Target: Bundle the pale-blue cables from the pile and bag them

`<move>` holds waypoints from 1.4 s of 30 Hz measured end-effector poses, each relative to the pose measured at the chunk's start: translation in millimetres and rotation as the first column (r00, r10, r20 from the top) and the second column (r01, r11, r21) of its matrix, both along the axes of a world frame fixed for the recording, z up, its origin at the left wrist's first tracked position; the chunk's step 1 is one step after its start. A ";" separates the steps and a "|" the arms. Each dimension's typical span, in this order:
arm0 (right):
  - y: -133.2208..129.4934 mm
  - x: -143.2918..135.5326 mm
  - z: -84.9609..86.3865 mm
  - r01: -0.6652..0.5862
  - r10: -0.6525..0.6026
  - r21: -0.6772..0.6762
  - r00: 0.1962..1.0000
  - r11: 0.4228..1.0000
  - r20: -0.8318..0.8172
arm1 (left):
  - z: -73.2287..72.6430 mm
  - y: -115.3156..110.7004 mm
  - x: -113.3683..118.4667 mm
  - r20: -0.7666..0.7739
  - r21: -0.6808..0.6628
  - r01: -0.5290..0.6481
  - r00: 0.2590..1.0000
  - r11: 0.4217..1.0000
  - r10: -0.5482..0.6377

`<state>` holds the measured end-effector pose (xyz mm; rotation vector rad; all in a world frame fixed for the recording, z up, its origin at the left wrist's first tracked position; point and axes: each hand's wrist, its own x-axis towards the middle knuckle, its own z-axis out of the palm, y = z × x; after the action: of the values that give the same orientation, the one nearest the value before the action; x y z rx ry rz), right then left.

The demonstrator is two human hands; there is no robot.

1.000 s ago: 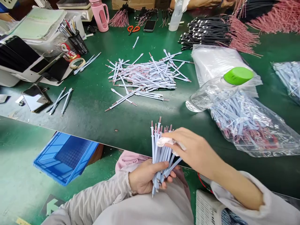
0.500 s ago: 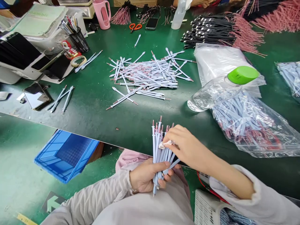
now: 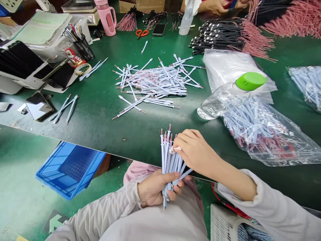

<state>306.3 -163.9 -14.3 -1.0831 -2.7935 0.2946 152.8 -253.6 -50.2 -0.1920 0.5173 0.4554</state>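
My left hand (image 3: 153, 189) is closed around the lower part of a bundle of pale blue cables (image 3: 168, 164), held over my lap at the table's front edge. Their thin pink and white wire ends point up and away from me. My right hand (image 3: 198, 154) pinches a small crumpled white wad (image 3: 172, 150), which looks like cloth or tissue, against the upper part of the bundle. Its fingertips partly hide the wire ends on the right. Beyond both hands, a loose pile of similar cables (image 3: 155, 80) lies on the green table (image 3: 100, 134).
At right, a bottle with a green cap (image 3: 250, 81) lies against a clear bag of cables (image 3: 265, 130). Black cables with pink wires (image 3: 220, 36) are stacked behind. A blue crate (image 3: 72, 167) sits below the table edge at left. Another person's hands (image 3: 215, 6) show at the far side.
My right hand has shifted slightly left and its fingers are curled more over the wire ends. My left hand keeps its hold on the cables. The view has tilted a little.
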 end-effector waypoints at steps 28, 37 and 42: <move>-22.7 44.4 6.5 0.355 -0.346 -0.008 0.904 0.935 -0.251 | -1.9 -3.9 1.1 -0.099 0.112 0.046 0.994 0.993 -0.035; -13.1 7.7 -2.9 0.264 -0.256 -0.007 0.930 0.965 -0.262 | -7.4 -2.6 -1.6 0.060 -0.001 0.010 0.998 1.000 -0.010; -11.8 -4.6 2.0 -0.011 -0.089 -0.289 0.940 0.957 -0.330 | -8.3 -2.6 -1.6 0.053 -0.005 -0.011 0.999 1.000 0.011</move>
<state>301.7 -175.7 -12.2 -1.0236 -2.4657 0.8215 151.3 -256.2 -58.5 -0.2110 0.4656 0.4591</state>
